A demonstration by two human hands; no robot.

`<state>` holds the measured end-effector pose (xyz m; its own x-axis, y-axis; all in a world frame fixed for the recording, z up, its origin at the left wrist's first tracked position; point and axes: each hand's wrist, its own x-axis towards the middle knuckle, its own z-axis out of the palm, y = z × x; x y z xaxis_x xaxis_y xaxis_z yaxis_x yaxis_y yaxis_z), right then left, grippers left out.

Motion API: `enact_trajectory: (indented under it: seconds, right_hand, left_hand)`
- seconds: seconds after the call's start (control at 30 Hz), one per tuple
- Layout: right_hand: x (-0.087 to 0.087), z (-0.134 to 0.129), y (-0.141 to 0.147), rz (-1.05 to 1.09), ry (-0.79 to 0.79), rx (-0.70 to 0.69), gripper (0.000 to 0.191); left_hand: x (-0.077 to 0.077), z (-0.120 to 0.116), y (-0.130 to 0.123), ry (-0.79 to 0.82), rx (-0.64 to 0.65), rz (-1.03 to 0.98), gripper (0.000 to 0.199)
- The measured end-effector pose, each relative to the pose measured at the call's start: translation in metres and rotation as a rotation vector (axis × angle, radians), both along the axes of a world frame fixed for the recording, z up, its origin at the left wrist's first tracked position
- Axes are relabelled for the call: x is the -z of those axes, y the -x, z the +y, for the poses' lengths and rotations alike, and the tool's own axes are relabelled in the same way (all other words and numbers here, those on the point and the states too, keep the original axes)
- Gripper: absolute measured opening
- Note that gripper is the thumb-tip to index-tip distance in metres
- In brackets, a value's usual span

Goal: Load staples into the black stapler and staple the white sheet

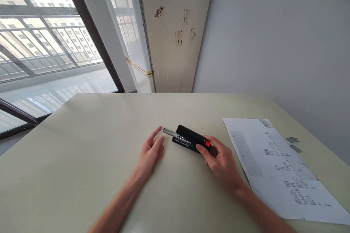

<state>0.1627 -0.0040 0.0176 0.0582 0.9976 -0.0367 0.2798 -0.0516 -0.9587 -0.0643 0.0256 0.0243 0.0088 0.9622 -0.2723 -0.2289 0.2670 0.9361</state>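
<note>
A black stapler (191,136) with a red button at its rear is held just over the table in my right hand (218,154). My right thumb and fingers wrap round its back end. From its front, the metal staple tray (170,132) sticks out to the left. My left hand (151,147) is beside the tray's tip, with the index finger stretched out and the thumb apart from it; the other fingers are curled. No object shows between the left fingers, and a small gap seems to separate them from the tray.
Printed white sheets (262,160) lie on the pale table (82,167) to the right. Past them are two small grey pieces (295,148). Beyond the table stand a fridge (175,54), a grey wall (273,36) and a window (49,36) at the left.
</note>
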Motion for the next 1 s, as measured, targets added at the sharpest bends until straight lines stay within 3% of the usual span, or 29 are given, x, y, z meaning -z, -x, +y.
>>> enact_trajectory:
  seconds: [0.17,0.27,0.37,0.5,0.6,0.7,0.83,0.9,1.0]
  right_hand:
    - [0.005,0.002,-0.001,-0.024,-0.005,-0.025,0.038]
    - [0.008,0.003,-0.002,-0.047,-0.012,-0.059,0.037]
    - [0.009,0.004,-0.001,-0.087,0.011,-0.063,0.038]
    - [0.009,0.002,0.001,-0.171,-0.001,-0.041,0.038]
    - [0.006,-0.002,0.002,-0.289,-0.174,0.065,0.038]
    - [0.004,-0.009,0.001,-0.393,-0.464,0.123,0.028]
    - [0.002,-0.018,0.006,-0.429,-0.755,-0.106,0.031]
    - [0.002,-0.022,0.011,-0.463,-0.803,-0.232,0.032]
    - [0.003,-0.025,0.017,-0.538,-0.801,-0.311,0.026]
  left_hand:
    - [-0.006,-0.002,-0.004,-0.008,0.201,0.169,0.058]
    - [-0.008,-0.004,-0.003,0.001,0.29,0.17,0.052]
    - [-0.006,-0.006,-0.001,0.073,0.234,0.039,0.048]
    - [-0.001,-0.008,-0.005,0.245,0.046,-0.353,0.031]
    - [-0.002,-0.012,-0.012,0.307,-0.031,-0.601,0.014]
    - [-0.006,-0.018,-0.018,0.302,-0.081,-0.715,0.009]
    - [-0.009,-0.031,-0.029,0.271,-0.097,-0.755,0.015]
    - [-0.007,-0.038,-0.036,0.271,-0.077,-0.75,0.021]
    - [-0.002,-0.048,-0.045,0.293,0.013,-0.727,0.03]
